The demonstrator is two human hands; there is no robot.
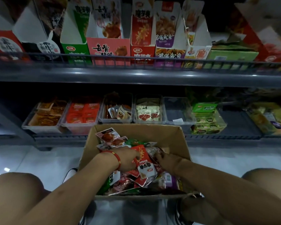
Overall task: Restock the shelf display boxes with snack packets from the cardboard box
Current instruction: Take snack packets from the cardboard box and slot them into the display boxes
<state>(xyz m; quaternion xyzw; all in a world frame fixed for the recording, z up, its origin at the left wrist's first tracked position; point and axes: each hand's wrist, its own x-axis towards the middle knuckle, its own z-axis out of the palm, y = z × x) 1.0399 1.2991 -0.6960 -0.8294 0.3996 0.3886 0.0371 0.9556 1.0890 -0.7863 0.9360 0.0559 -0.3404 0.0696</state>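
Crouching over cardboard box (173, 137) on the floor, both forearms reaching in. Left hand (128, 159) pinching the red-and-white packet (144, 166) at its edge; right hand (167, 159) digging into the mixed snack packets (120, 184), fingers buried, grip impossible to tell. Sorting by flavour first, probably. Matching red display box (142, 53) sitting on the upper shelf, well apart. Gathering several same-type packets before lifting, keeping them flat and aligned. Watching for snagging loose neighbours on the way out.
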